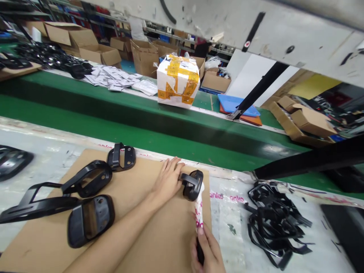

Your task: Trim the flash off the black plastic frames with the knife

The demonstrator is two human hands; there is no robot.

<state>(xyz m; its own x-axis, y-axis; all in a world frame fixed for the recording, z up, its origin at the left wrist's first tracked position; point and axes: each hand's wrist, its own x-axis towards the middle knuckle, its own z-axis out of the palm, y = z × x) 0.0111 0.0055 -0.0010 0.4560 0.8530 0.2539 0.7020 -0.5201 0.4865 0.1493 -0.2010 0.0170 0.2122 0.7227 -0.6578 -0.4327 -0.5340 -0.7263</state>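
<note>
My left hand (167,178) lies on the brown cardboard sheet (159,235) with its fingers stretched toward the far edge. Its thumb side meets a small black plastic bracket with a loop strap (193,185); whether it presses on the bracket cannot be made out. In my right hand (209,250) is a black-handled tool (199,212), its shaft wrapped in white tape with pink print. The shaft's white end reaches up beside the bracket. Similar black looped brackets (91,220) lie on the left of the cardboard, one (122,156) near its far edge.
A tangled heap of black plastic strips (275,223) lies on the right. Beyond the bench runs a green conveyor (136,125). A white box with yellow tape (178,81) stands across it, near blue and orange trays (239,106). A dark slanted post (261,87) and overhead beam cross the view.
</note>
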